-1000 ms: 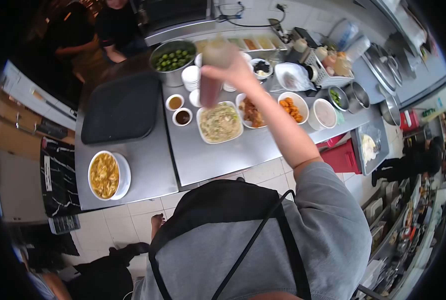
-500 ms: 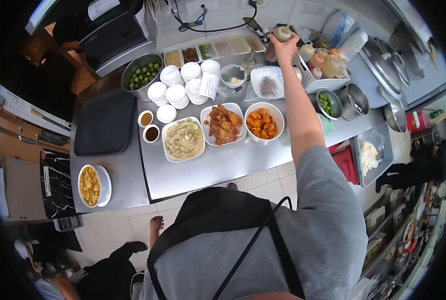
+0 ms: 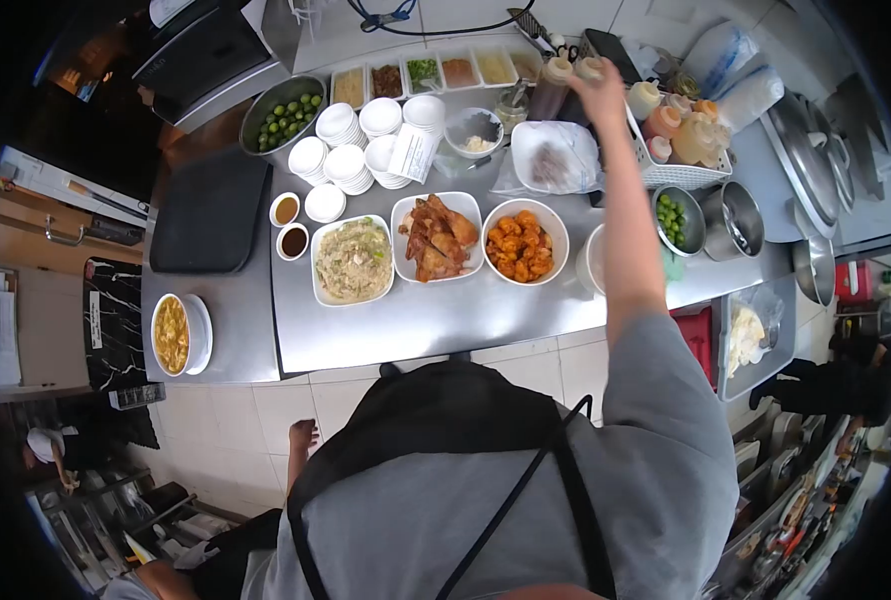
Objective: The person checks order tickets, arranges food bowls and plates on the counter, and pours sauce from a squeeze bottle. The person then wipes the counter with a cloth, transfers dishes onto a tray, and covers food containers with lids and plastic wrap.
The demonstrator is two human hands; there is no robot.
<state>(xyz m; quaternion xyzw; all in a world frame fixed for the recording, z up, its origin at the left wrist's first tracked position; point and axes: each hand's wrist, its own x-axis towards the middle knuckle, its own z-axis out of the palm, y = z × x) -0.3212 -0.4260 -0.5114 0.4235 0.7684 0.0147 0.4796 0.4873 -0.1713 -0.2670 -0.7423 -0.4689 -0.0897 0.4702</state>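
My right hand (image 3: 602, 92) is closed around the upper part of a squeeze bottle (image 3: 590, 69) at the back of the steel counter. Just left of it stands a dark-filled squeeze bottle (image 3: 551, 90). Hanging beside my body over the floor, my left hand (image 3: 304, 434) is empty, its fingers loosely bent and apart. Nearer the front edge are a square dish of rice (image 3: 354, 260), a dish of browned chicken (image 3: 438, 238) and a round bowl of orange-glazed pieces (image 3: 519, 247). A bagged white dish (image 3: 556, 158) lies below the bottles.
Stacked white cups (image 3: 346, 165), a pot of green limes (image 3: 283, 122) and two sauce cups (image 3: 293, 241) stand left. A black tray (image 3: 211, 215) and a soup bowl (image 3: 172, 335) are farther left. Right are a bottle basket (image 3: 678, 172) and metal bowls (image 3: 734, 220).
My right hand swung from above the rice to the back right with a dark bottle. That bottle now stands free, and the hand is on the neighbouring one. My left hand stays low.
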